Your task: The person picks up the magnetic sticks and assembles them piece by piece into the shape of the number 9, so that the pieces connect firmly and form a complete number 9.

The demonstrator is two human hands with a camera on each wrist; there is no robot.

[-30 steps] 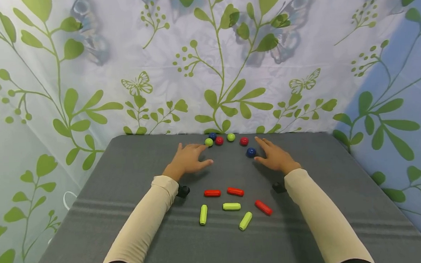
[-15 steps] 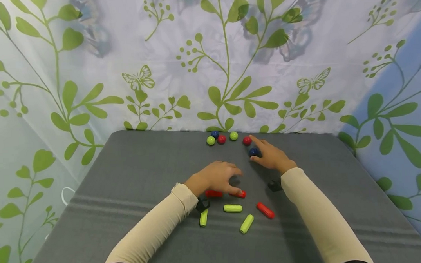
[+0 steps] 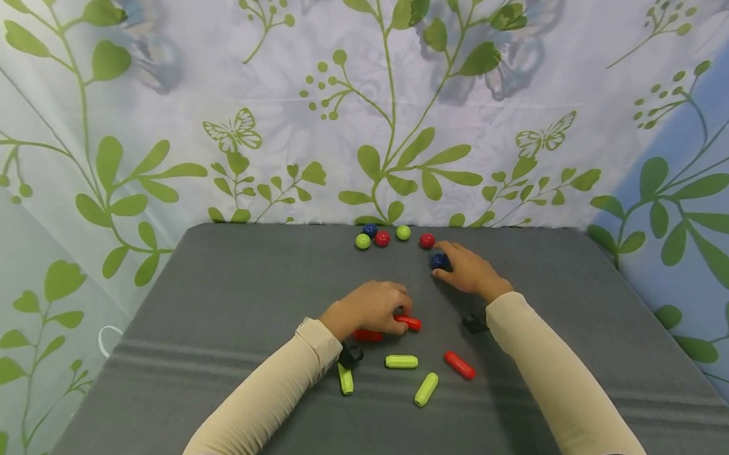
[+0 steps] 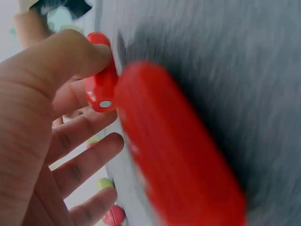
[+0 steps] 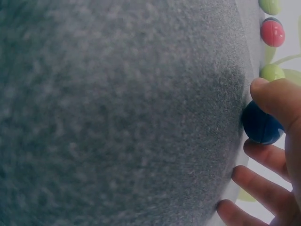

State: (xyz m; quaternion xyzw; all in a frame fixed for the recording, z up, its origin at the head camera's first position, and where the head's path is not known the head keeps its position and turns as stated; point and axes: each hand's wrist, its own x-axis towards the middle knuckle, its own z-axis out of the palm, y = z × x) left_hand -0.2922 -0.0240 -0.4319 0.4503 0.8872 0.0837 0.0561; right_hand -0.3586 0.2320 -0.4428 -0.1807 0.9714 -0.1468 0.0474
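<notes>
My left hand [image 3: 374, 307] pinches a short red faceted stick [image 3: 410, 322] between thumb and forefinger. In the left wrist view this red stick [image 4: 99, 87] sits at the thumb tip, with the other fingers spread past it. A second red stick [image 4: 176, 150] fills the foreground there, partly hidden by the hand in the head view. At the table's far right, my right hand [image 3: 469, 272] curls its thumb and forefinger around a dark blue ball [image 3: 440, 261]. The right wrist view shows the blue ball [image 5: 261, 125] between thumb and forefinger, low over the grey cloth.
Near my hands lie a third red stick [image 3: 459, 365] and yellow-green sticks [image 3: 401, 361], one partly behind the left wrist's camera [image 3: 350, 355]. Along the back edge are a red ball [image 3: 427, 241] and several other balls, including a green ball [image 3: 403, 232]. A patterned curtain [image 3: 311, 121] hangs behind.
My left hand has come from beside the back balls toward the front right and taken hold of a red stick. My right hand's fingers have closed around the blue ball.
</notes>
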